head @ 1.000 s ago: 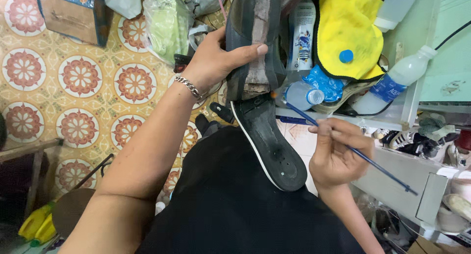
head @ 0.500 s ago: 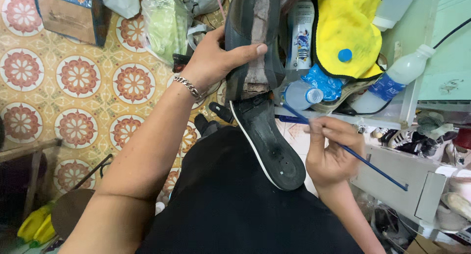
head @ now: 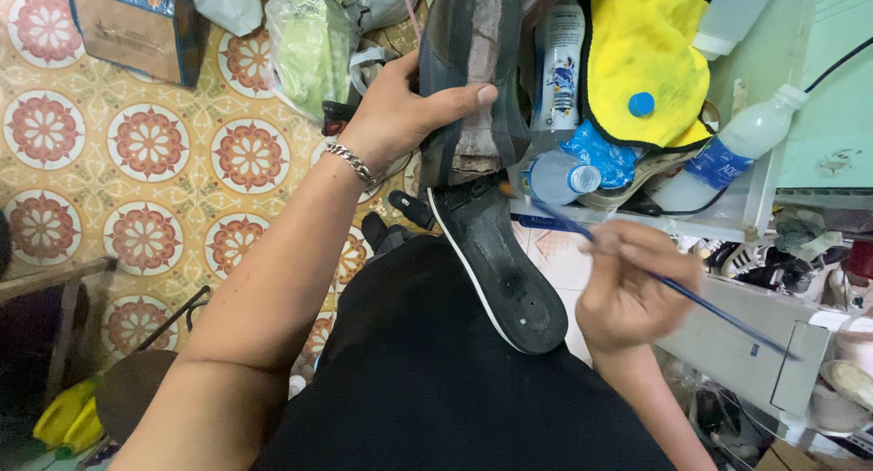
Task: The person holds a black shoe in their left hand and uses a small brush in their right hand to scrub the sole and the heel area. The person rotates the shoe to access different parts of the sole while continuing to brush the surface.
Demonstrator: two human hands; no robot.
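At 12 o'clock, left hand (head: pixel 396 116) clamps shoe (head: pixel 473 80) | right hand (head: pixel 627 285) pinches brush (head: pixel 691 298) | peeled sole (head: pixel 500 262) | best: thin, even strokes into the gap.

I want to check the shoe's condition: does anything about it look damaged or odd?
Yes. The sole hangs peeled away from the shoe, which the left hand grips, baring a rough grey underside. The right hand holds a thin blue brush pointing at the split.
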